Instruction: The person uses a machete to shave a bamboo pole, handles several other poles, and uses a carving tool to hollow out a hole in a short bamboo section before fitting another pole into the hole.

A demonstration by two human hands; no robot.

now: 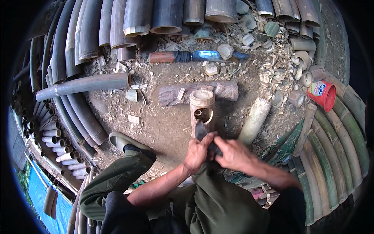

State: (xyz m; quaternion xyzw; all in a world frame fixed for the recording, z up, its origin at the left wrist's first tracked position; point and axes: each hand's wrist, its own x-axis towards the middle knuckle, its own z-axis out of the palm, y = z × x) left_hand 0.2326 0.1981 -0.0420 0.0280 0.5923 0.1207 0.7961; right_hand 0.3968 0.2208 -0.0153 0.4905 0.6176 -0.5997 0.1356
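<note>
A short bamboo section (202, 97) lies in front of me, its near part between my legs, with an opening cut into its upper side. Curled shavings or a small ring show inside that opening. At its near edge sits the dark tip of a flat-bladed tool (201, 130); its exact kind is partly hidden by my fingers. My left hand (197, 153) is closed around the tool close to the blade. Beside it, my right hand (234, 155) grips the tool's dark rear part, slightly blurred. The bamboo's far end rests on a short log (224, 90).
A blue-and-brown long-handled tool (202, 55) lies beyond the log. Bamboo poles (136, 17) line the far side, and green ones (331, 156) the right. A red bucket (324, 96) stands at right. Nearby are a pale bamboo piece (255, 121) and scattered wood chips (272, 72).
</note>
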